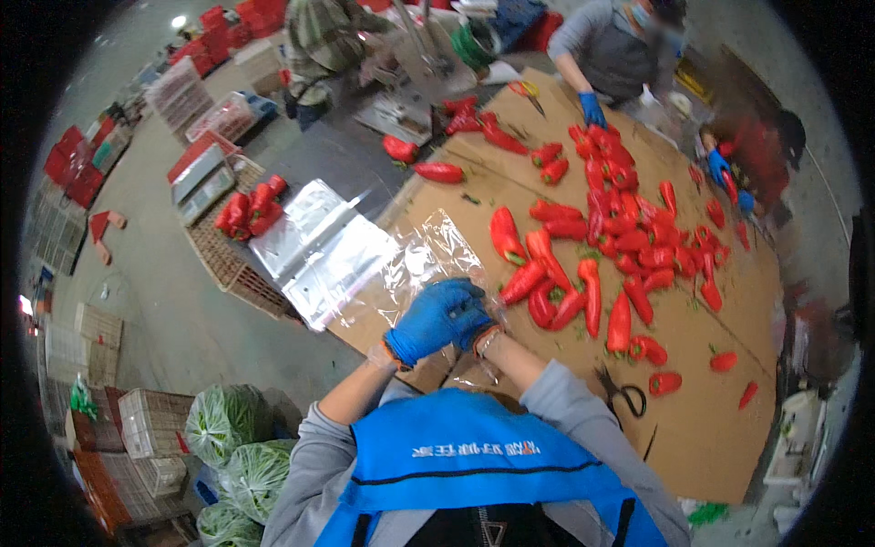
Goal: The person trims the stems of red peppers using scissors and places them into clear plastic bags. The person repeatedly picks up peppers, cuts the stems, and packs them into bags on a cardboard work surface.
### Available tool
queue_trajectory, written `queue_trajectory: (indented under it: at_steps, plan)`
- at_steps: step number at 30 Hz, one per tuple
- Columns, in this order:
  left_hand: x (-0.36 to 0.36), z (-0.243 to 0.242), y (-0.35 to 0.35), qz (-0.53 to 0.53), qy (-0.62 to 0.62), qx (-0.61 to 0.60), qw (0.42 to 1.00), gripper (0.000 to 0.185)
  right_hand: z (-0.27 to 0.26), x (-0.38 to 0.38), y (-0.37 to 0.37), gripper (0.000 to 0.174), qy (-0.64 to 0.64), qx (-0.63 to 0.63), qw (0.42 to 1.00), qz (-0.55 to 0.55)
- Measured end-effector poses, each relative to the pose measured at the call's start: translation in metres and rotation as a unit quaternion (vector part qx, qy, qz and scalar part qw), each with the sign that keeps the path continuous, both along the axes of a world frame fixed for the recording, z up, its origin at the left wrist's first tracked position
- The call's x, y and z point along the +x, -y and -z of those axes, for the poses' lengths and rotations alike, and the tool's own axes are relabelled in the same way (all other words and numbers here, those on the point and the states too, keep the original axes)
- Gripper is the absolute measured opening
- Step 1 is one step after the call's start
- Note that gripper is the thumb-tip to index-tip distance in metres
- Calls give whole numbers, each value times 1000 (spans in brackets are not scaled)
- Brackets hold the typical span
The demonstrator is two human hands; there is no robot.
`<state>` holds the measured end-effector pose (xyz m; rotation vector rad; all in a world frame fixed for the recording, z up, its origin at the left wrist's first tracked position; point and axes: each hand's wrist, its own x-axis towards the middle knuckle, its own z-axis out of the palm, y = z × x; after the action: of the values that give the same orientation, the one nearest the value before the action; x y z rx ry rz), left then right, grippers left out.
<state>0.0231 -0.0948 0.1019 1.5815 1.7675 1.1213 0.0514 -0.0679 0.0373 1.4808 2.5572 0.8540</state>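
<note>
My left hand (429, 323), in a blue glove, lies with its fingers over those of my right hand (473, 324), gloved in blue too. Clear plastic film (444, 249), which looks like a thin bag, spreads beyond my hands, and more of it shows below my right wrist. The overlapping fingers hide whether either hand grips the film. To the left lies a stack of clear plastic bags (342, 253), shiny under the light. Long red peppers (523, 280) rest just right of my right hand on the cardboard table cover (704, 424).
A large pile of red peppers (636, 236) spans the table's middle. Black-handled scissors (625, 398) lie near my right forearm, yellow-and-red scissors (526, 96) at the far edge. Other people (618, 58) work across the table. Crates (239, 267) and bagged green vegetables (256, 472) stand at left.
</note>
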Motion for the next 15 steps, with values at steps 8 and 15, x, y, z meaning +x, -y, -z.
queue_trajectory:
  at_steps: [8, 15]
  plan:
    - [-4, 44, 17, -81, -79, 37, 993, 25, -44, 119, -95, 35, -149, -696, 659, -243]
    - [-1, 91, 27, -38, -97, 9, 994, 26, -32, 97, -185, 42, -314, -279, 889, -182]
